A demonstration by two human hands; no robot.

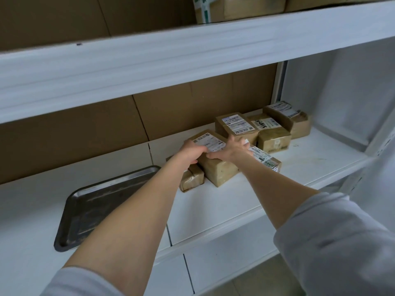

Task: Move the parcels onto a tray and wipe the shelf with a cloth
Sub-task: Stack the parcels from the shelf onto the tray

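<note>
White shelving fills the head view, with brown cardboard (89,133) lining the back and more boxes on the board above. The shelf (235,201) I am working on holds everything that matters.

A bare metal tray (102,201) lies on the left part of that shelf, with nothing on it yet, so I judge the task has barely begun. No cloth shows.

Both arms reach forward to one brown labelled parcel (215,169) near the middle. The left hand (190,151) grips its upper left edge with fingers curled over. The right hand (230,149) lies on its right side with fingers splayed and fairly straight, thumb along the near top edge, pressing more than clasping.

The parcel sits corner-on to me and tilted. It leans on a small parcel (191,178) at its left and touches a flat parcel (267,160) at its right. With the hands over its top I cannot read its long axis for certain.

Three more parcels (271,133) are bunched together behind and to the right, near the side wall.

What counts is the direction. The tray lies to the left of the held parcel and closer to me, near but not touching the pile. My left forearm already crosses the tray's right end, so that hand is nearer. I judge the carry to be a lift clear of the small parcel, then a swing left.
</note>
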